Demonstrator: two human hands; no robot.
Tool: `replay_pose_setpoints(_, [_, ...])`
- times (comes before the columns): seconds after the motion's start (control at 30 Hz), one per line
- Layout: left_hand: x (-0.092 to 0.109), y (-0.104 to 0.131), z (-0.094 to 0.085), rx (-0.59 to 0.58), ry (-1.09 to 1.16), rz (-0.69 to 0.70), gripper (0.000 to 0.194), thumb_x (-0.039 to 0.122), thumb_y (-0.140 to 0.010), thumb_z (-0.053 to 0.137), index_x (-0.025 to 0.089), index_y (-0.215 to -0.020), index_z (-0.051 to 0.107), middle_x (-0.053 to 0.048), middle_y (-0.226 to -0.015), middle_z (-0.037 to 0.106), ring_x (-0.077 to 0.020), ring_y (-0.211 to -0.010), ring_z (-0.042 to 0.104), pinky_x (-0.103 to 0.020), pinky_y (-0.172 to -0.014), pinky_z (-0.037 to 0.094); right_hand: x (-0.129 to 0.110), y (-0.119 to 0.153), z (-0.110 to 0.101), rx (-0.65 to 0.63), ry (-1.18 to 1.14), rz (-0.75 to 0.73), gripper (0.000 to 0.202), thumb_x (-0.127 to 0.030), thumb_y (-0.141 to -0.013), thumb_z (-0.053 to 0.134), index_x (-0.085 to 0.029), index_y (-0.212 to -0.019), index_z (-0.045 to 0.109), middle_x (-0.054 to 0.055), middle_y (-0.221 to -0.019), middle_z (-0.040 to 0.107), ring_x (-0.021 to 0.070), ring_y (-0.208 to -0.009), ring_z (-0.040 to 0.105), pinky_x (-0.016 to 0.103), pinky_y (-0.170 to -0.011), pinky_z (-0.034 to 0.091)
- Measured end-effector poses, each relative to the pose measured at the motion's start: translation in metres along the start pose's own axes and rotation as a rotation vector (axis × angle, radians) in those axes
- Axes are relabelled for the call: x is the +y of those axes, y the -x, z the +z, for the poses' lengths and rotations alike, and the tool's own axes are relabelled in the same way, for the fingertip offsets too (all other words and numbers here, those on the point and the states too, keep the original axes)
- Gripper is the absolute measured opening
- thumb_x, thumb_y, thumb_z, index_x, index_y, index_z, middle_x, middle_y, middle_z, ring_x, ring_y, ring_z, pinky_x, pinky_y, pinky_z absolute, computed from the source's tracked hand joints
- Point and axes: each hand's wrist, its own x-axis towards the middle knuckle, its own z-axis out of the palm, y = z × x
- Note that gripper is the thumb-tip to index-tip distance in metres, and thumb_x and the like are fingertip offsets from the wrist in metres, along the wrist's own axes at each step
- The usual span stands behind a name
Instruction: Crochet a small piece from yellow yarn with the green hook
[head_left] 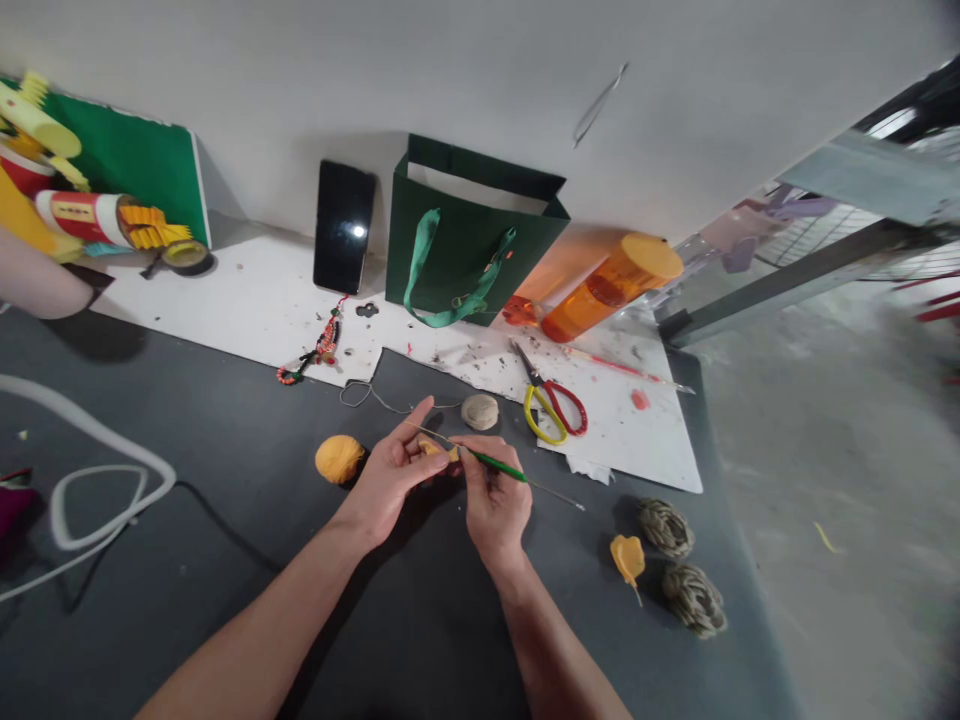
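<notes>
Mid-table, on the near side of the white sheet (630,450), both hands are on one small yellow crochet piece (430,447). Left hand (382,490) has it pinched between thumb and fingers, index finger extended up and outward, thin strand running from near that finger toward the work. Right hand (499,500) is closed on the green grip of a crochet hook (504,466), metal shaft sticking out past the hand to the right; working tip mostly hidden at the piece, can't tell if it's in a stitch. Yellow yarn ball (340,459) sits just left of the left hand; beige yarn ball (480,411) is right beyond the fingertips, grey thread looping out to its left. Scissors (551,400) with one yellow and one red handle lie beyond the right hand, blades pointing away, mostly on the sheet. Right side of the dark tabletop (420,640): a second yellow piece (628,558) with a short tail, near two grey-green yarn bundles (666,527), one nearer the person than the other.
</notes>
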Motion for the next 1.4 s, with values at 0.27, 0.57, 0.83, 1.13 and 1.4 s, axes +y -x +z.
replay_pose_setpoints(0.27, [-0.006,0.000,0.001,-0.002,-0.037,0.082,0.095,0.025,-0.069,0.092,0.018,-0.154,0.049,0.008,-0.069,0.058,-0.0085,-0.068,0.050,-0.026,-0.068,0.037,0.001,0.005,0.001,0.073,-0.025,-0.064,0.021,-0.014,-0.088,0.073,-0.034,-0.093,0.080,0.002,-0.096,0.084,0.0226,-0.089,0.077,0.039,-0.082,0.062])
replay_pose_setpoints(0.57, [0.001,0.001,0.000,-0.022,0.151,-0.161,0.086,0.017,-0.062,0.096,0.020,-0.141,0.063,0.007,-0.070,0.061,-0.0075,-0.067,0.055,-0.024,-0.069,0.039,-0.003,-0.004,0.006,0.103,-0.583,0.245,0.010,-0.029,-0.077,0.088,-0.029,-0.078,0.078,-0.001,-0.082,0.083,0.0192,-0.080,0.077,0.036,-0.079,0.061])
replay_pose_setpoints(0.83, [0.002,0.001,-0.002,-0.032,0.171,-0.185,0.069,0.013,-0.064,0.093,0.023,-0.129,0.072,0.006,-0.071,0.061,-0.0082,-0.068,0.054,-0.026,-0.072,0.039,-0.006,-0.010,0.004,-0.028,-0.716,0.416,0.021,-0.041,-0.072,0.091,-0.027,-0.077,0.075,-0.001,-0.075,0.078,0.0180,-0.067,0.070,0.035,-0.070,0.060])
replay_pose_setpoints(1.13, [0.003,0.002,0.000,-0.038,0.042,-0.122,0.079,0.018,-0.067,0.091,0.021,-0.141,0.064,0.004,-0.076,0.063,-0.0103,-0.072,0.052,-0.028,-0.073,0.035,-0.002,-0.012,0.001,-0.031,-0.784,0.518,0.026,-0.043,-0.072,0.090,-0.026,-0.079,0.071,-0.002,-0.077,0.074,0.0155,-0.066,0.065,0.033,-0.070,0.058])
replay_pose_setpoints(1.4, [0.005,0.002,0.001,-0.039,0.020,-0.111,0.077,0.019,-0.067,0.092,0.021,-0.139,0.066,0.003,-0.078,0.065,-0.0118,-0.074,0.054,-0.029,-0.073,0.035,0.000,-0.011,0.001,-0.014,-0.787,0.522,0.025,-0.043,-0.072,0.090,-0.027,-0.080,0.072,-0.003,-0.077,0.074,0.0155,-0.068,0.065,0.032,-0.072,0.055])
